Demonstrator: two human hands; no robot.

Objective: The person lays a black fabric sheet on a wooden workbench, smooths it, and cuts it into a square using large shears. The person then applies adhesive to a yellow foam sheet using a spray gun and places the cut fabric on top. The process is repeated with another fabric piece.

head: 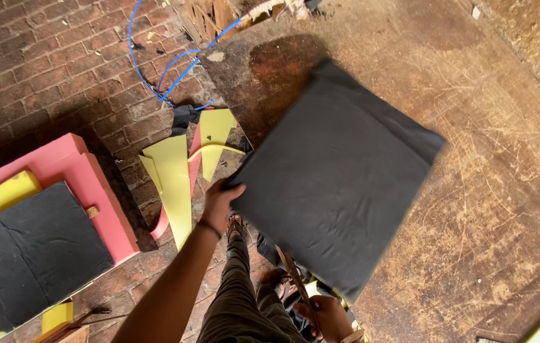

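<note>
The left hand (pixel 219 202) has its grip clamped on the dark grey cushion's (pixel 337 174) nine-o'clock edge above the tabletop (pixel 505 190), while the right hand (pixel 327 316) closes around a wooden stick (pixel 292 273).

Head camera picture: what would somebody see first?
First, the big square dark grey fabric-covered cushion in the middle, gripped at its corner by the left hand over the scratched brown wooden table. Then the pink foam block at the left and yellow foam offcuts on the brick floor.

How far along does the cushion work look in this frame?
Done: a dark cushion already lies on the pink foam. In hand: the left hand grips a second dark cushion over the wooden table; the right hand holds a stick-like tool, unclear. Left: yellow foam offcuts on the floor.
</note>
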